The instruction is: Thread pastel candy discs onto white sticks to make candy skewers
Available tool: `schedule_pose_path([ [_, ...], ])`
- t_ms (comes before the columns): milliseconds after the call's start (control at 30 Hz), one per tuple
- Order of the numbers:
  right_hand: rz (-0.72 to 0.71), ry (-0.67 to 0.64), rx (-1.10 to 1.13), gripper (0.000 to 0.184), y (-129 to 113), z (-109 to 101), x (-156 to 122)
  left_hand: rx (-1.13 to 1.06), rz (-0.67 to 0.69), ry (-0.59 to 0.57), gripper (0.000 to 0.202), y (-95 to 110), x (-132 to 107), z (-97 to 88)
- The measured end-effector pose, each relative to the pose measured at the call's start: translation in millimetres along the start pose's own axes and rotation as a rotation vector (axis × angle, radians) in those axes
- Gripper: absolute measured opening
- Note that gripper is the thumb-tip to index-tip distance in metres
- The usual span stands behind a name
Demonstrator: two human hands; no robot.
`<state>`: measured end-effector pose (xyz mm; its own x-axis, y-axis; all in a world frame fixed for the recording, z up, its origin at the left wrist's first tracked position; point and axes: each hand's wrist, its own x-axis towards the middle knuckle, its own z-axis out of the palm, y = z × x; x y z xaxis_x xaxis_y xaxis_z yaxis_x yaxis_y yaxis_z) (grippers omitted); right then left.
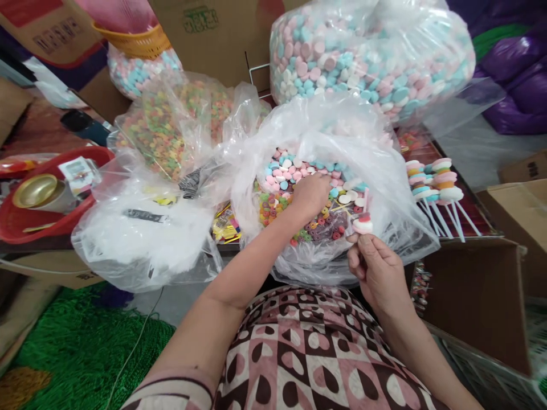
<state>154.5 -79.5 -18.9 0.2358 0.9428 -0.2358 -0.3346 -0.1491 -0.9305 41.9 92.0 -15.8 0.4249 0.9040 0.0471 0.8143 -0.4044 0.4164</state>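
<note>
My right hand [378,265] is closed, thumb and fingers pinching a candy skewer [363,225] from below. A white marshmallow sits low on the skewer with a red piece above it; most of its stick is hidden. My left hand [314,193] reaches into the loose candy, back upward, its fingertips hidden among the pink, white and blue marshmallows [284,173]. Gummy rings [271,209] in orange, green and red lie below and left of that hand. All this candy lies in an opened clear plastic bag [393,210].
Finished-looking marshmallow skewers [442,182] lie at the table's right edge. Behind stand a large bag of marshmallows [371,62] and a bag of gummy rings [171,125]. Left are a white-filled bag [149,239] and a red basin [85,162]. An open cardboard box [474,296] stands lower right.
</note>
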Motion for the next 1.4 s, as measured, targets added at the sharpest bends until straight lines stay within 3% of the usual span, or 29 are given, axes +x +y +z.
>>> schedule_pose_path([
  [100, -0.021, 0.032, 0.011, 0.032, 0, -5, 0, 0.069, 0.023, -0.042, 0.027, -2, 8, 6.1],
  [200, -0.028, 0.04, 0.015, 0.033, 2, -7, 2, 0.023, 0.059, -0.01, 0.023, -6, 1, 0.1],
  [367, -0.023, 0.021, 0.011, 0.035, 4, -5, 3, -0.157, -0.035, -0.039, 0.021, -5, -3, -9.5],
  [600, -0.018, 0.031, -0.006, 0.037, 4, -3, 1, 0.166, 0.109, -0.129, 0.026, 11, 8, -0.3],
  [867, -0.04, 0.014, -0.092, 0.033, 2, -7, 2, 0.141, 0.211, -0.082, 0.028, 7, -9, 0.6],
  [967, -0.088, 0.011, -0.2, 0.032, 1, -10, 10, -0.099, 0.185, -0.036, 0.019, -1, -26, -3.5],
  [1100, -0.188, 0.032, -0.403, 0.033, -3, -6, 29, -0.841, -0.048, 0.011, 0.009, -10, -56, -9.3],
  [1200, -0.211, -0.026, -0.397, 0.031, -6, 6, 41, -1.315, -0.128, -0.017, 0.025, -11, -78, -12.0],
  [1300, -0.141, -0.082, -0.27, 0.029, -6, 19, 46, -1.521, -0.196, -0.03, 0.035, -5, -92, -12.9],
  [1400, -0.125, -0.063, -0.207, 0.027, -4, 26, 46, -1.59, -0.247, -0.002, 0.039, 1, -98, -11.0],
])
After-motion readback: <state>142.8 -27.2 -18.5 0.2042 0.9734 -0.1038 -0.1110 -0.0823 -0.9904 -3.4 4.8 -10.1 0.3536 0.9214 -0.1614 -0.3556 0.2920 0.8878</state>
